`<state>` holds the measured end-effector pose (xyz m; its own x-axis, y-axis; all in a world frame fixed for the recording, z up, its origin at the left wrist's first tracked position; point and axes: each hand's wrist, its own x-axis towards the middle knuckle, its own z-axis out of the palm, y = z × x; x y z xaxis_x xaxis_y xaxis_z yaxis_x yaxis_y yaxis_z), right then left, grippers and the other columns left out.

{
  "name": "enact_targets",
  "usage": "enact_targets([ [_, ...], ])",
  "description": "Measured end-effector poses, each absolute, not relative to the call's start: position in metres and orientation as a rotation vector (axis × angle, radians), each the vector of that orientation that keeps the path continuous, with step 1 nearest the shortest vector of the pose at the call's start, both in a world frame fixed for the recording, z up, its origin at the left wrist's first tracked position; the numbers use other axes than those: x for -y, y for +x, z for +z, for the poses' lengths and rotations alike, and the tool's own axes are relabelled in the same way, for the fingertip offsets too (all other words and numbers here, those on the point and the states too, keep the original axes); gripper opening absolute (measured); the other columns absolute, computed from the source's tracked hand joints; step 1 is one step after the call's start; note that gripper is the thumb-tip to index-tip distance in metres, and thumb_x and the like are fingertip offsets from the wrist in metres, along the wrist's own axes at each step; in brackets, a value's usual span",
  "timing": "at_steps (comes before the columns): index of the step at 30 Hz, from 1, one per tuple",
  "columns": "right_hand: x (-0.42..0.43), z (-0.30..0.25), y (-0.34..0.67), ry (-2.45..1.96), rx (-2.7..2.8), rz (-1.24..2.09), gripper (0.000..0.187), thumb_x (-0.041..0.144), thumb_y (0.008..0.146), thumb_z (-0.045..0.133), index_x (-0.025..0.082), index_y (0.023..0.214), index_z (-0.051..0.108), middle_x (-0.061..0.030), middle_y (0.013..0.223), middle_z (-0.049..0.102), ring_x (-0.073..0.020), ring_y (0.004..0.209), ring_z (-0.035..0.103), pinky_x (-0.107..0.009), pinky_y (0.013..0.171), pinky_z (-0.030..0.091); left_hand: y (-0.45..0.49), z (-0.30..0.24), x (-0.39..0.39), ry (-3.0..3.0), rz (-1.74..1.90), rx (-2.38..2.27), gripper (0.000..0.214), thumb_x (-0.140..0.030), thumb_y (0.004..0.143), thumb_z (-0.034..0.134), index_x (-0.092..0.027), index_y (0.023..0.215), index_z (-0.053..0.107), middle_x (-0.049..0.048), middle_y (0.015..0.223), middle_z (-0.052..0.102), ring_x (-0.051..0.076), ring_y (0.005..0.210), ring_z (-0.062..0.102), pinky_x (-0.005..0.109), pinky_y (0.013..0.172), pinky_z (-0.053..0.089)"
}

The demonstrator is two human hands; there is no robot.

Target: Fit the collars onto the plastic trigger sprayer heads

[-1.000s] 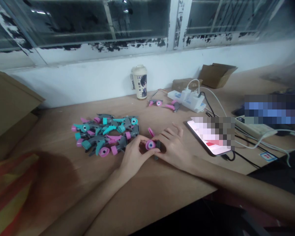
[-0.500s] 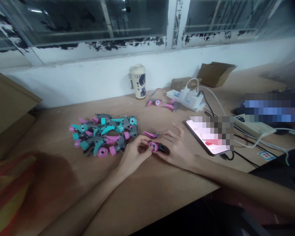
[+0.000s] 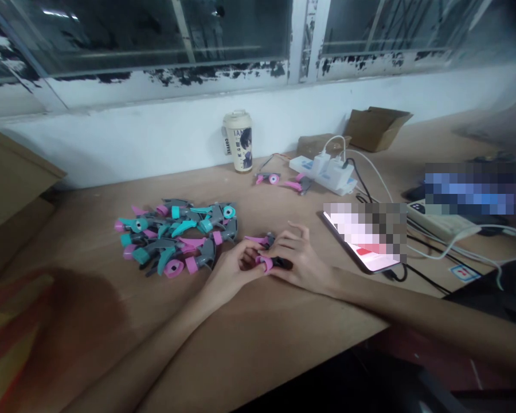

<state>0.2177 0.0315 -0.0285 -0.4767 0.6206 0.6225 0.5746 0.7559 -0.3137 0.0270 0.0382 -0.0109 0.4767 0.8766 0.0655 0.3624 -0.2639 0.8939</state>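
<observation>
My left hand (image 3: 231, 271) and my right hand (image 3: 298, 261) meet over the wooden table (image 3: 258, 338), both pinching one small spray-nozzle head (image 3: 272, 263) with a pink cap and a dark grey body. Its pink trigger (image 3: 258, 238) pokes out just behind my fingers. Left of my hands lies a pile of nozzle heads (image 3: 176, 236) in teal, pink and grey. Two more pink and grey nozzle heads (image 3: 284, 182) lie farther back near the power strip.
A lit phone (image 3: 361, 238) lies right of my hands. A white power strip (image 3: 324, 172) with chargers and cables, a coffee cup (image 3: 238, 141), cardboard boxes (image 3: 376, 120) and a second power strip (image 3: 442, 225) line the back and right. A large carton (image 3: 8, 178) stands left.
My hands have turned the nozzle head so its round pink cap no longer faces me. The view has drifted slightly right, so everything sits a little more to the left.
</observation>
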Motion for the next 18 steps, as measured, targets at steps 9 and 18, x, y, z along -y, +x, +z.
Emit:
enact_targets([
  [9, -0.038, -0.031, 0.214, -0.876, 2.203, 0.049, 0.015, 0.033, 0.082, 0.059, 0.022, 0.09, 0.063, 0.0, 0.082, 0.066, -0.0163, 0.087, 0.057, -0.042, 0.101, 0.022, 0.024, -0.016, -0.042, 1.824, 0.761, -1.027, 0.023, -0.029, 0.08, 0.059, -0.02, 0.101, 0.056, -0.0003, 0.08, 0.058, 0.013, 0.072, 0.055, 0.024, 0.061, 0.043],
  [18, -0.043, -0.032, 0.212, -0.865, 2.194, 0.024, 0.014, 0.03, 0.081, 0.06, 0.021, 0.09, 0.063, 0.0003, 0.082, 0.065, -0.016, 0.087, 0.056, -0.041, 0.102, 0.02, 0.027, -0.012, -0.042, 1.726, 0.747, -1.084, 0.024, -0.03, 0.079, 0.06, -0.019, 0.1, 0.055, 0.0008, 0.081, 0.056, 0.012, 0.069, 0.054, 0.021, 0.054, 0.046],
])
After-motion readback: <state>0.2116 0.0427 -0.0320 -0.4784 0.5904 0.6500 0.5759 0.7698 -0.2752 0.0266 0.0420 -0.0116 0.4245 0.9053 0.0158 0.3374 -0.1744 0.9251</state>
